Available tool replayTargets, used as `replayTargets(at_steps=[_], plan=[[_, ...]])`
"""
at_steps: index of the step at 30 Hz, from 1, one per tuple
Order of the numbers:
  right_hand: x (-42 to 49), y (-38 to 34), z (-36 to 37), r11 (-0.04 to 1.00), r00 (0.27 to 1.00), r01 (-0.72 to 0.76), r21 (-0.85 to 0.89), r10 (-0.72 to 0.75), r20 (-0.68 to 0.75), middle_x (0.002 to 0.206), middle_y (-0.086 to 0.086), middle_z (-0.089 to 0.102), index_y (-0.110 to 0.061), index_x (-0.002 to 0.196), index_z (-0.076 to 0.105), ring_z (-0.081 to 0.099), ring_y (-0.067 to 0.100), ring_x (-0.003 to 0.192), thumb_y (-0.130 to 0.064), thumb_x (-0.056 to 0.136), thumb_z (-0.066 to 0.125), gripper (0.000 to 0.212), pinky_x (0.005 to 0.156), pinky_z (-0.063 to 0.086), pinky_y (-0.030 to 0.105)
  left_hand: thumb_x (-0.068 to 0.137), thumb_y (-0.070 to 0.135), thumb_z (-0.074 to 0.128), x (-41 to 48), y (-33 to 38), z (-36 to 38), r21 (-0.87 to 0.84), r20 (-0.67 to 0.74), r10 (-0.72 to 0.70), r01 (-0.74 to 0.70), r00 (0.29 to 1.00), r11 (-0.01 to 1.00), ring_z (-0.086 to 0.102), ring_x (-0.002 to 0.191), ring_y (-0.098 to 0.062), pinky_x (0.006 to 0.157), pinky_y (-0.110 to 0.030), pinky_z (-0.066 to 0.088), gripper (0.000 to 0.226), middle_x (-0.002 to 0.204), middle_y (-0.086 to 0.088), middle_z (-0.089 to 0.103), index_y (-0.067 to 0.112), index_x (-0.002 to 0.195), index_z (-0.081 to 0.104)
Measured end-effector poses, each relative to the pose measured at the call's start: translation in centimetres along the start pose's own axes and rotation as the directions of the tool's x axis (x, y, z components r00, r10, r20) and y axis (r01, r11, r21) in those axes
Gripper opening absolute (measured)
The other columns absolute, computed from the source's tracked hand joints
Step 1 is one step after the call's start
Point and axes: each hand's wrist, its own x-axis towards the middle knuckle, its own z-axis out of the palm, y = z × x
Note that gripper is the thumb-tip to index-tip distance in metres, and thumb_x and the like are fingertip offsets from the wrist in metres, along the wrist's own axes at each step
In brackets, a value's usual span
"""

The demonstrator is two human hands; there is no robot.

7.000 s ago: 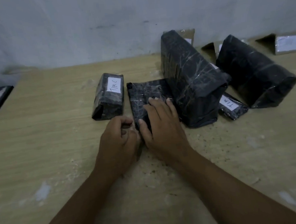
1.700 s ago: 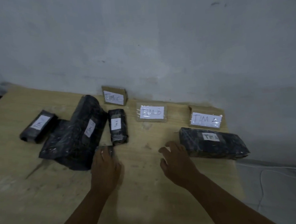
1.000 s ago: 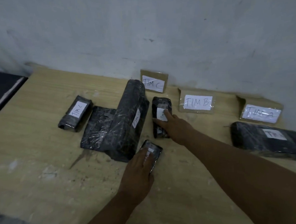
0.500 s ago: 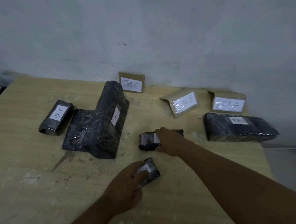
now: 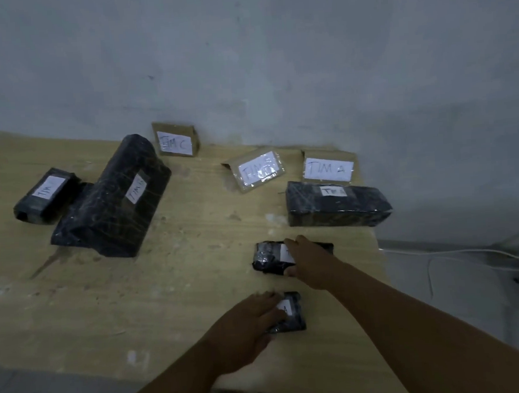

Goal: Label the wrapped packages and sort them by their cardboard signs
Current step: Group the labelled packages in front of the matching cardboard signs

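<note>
Two hands on two small black-wrapped packages at the right of a wooden table (image 5: 173, 292).

Nearest, the left hand (image 5: 245, 327) lies flat, fingers together, over a small package (image 5: 291, 314) whose white label shows an "A". Just beyond, the right hand (image 5: 309, 261) clasps a second small package (image 5: 269, 256) across its label, thumb on the near edge. Farther back lies a long package labelled TIM A (image 5: 337, 205) before the TIM A sign (image 5: 328, 168); the middle sign (image 5: 258, 169) leans, its writing blurred. At far left, a big package (image 5: 112, 199) and a small labelled package (image 5: 44, 195) lie near the TIM C sign (image 5: 174, 140).
</note>
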Motion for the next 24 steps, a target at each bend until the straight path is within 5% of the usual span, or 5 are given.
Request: replayTargets(at_steps=[5,9,12,19,24], plan=[[-3.0,5.3,-0.2,0.992,0.999,-0.046,0.115,0.047,-0.001,0.166,0.013,0.010,-0.010,0.159,0.010,0.017,0.029,0.151,-0.030,0.099,0.061,0.082,0.117,0.024,0.036,0.098,0.021,0.054,4.6,4.3,2.2,-0.061,0.067,0.011,-0.007,0.998,0.998,0.031,0.149,-0.030,0.122,-0.050,0.021,0.043,0.160,-0.010,0.036,0.019,0.141,0.048],[-4.8,8.0,0.0,0.996,0.984,-0.037,0.080,0.050,-0.173,0.144,0.015,0.034,-0.013,0.152,0.035,0.042,0.032,0.129,-0.029,0.093,0.065,0.068,0.101,0.042,0.037,0.095,0.019,0.055,7.2,5.8,2.8,-0.045,0.055,0.058,-0.056,0.997,0.997,0.038,0.144,-0.033,0.118,-0.054,0.027,0.043,0.155,-0.014,0.043,0.016,0.137,0.052],[-6.2,9.5,-0.1,0.994,0.960,-0.026,-0.104,-0.004,-0.279,0.134,0.013,0.038,-0.016,0.147,0.044,0.040,0.031,0.123,-0.031,0.090,0.066,0.063,0.097,0.043,0.038,0.092,0.021,0.055,7.8,5.8,2.8,0.020,0.071,0.077,-0.079,0.995,0.997,0.037,0.145,-0.028,0.119,-0.050,0.029,0.044,0.156,-0.009,0.042,0.022,0.136,0.050],[-6.5,11.4,-0.4,0.992,0.963,-0.040,-0.119,0.007,-0.268,0.137,0.007,0.046,-0.023,0.148,0.040,0.044,0.027,0.126,-0.033,0.093,0.062,0.060,0.097,0.044,0.040,0.076,0.018,0.082,8.0,7.2,2.3,0.151,0.002,0.075,-0.075,0.997,0.986,0.058,0.128,-0.027,0.106,-0.040,0.047,0.048,0.142,-0.016,0.057,0.023,0.120,0.063],[-6.1,12.0,-0.6,0.993,0.962,-0.083,-0.089,0.056,-0.266,0.142,0.007,0.043,-0.024,0.152,0.036,0.040,0.026,0.130,-0.031,0.096,0.059,0.060,0.097,0.046,0.040,0.075,0.017,0.082,8.2,7.8,2.8,0.125,-0.013,0.008,-0.006,1.000,0.992,0.056,0.131,-0.025,0.105,-0.038,0.049,0.055,0.144,-0.012,0.056,0.021,0.125,0.059]])
